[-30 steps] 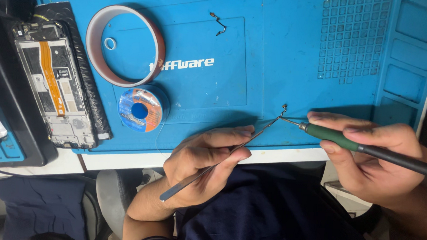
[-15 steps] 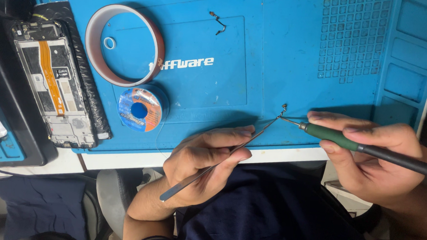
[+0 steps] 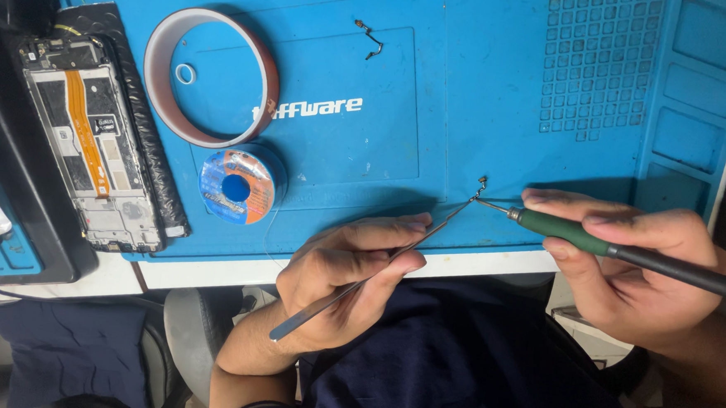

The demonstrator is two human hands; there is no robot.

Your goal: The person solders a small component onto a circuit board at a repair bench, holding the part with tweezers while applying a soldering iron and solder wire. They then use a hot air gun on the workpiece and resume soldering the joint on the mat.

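My left hand grips thin metal tweezers whose tips reach up to a tiny dark part on the blue work mat. My right hand holds a soldering iron with a green grip and black handle. Its fine tip touches the same small part from the right. Both hands sit at the near edge of the mat, over my dark blue clothing.
An opened phone with an orange flex cable lies at the left. A large ring of tape, a small white ring and a spool of solder wire lie beside it. A small bent wire piece lies further up the mat.
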